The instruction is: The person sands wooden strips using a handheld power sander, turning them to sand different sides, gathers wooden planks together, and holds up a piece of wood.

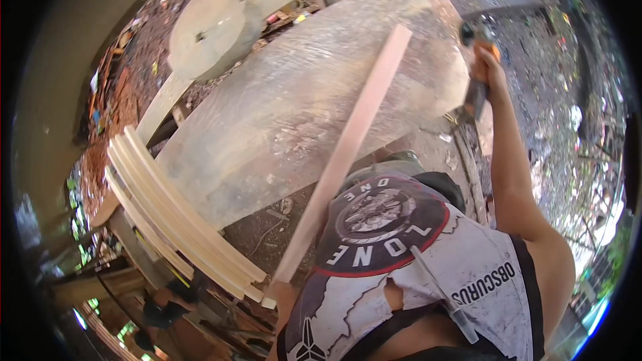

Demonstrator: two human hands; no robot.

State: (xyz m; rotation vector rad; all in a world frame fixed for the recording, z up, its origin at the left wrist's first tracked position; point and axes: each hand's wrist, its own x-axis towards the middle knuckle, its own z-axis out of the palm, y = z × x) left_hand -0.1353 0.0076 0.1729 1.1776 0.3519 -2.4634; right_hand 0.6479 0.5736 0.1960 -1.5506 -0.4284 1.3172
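Note:
My right hand (490,75) is wrapped round an orange-and-dark handheld power tool (475,97), out past the right edge of the worktable. The tool's exact kind is hard to make out. A long, straight wooden board (354,137) slants from near my left side up across the tabletop. At its lower end is my left hand (285,296), closed on the board, with its fingers mostly hidden. The worktable (267,107) has a worn, dusty plywood top.
Several pale wooden strips (184,210) lie stacked at the left. Beyond the table stands a round wooden piece (207,30) with flat arms reaching out both ways. A grey curved shape (508,1) is at the upper right. Scraps and shavings litter the ground (535,80).

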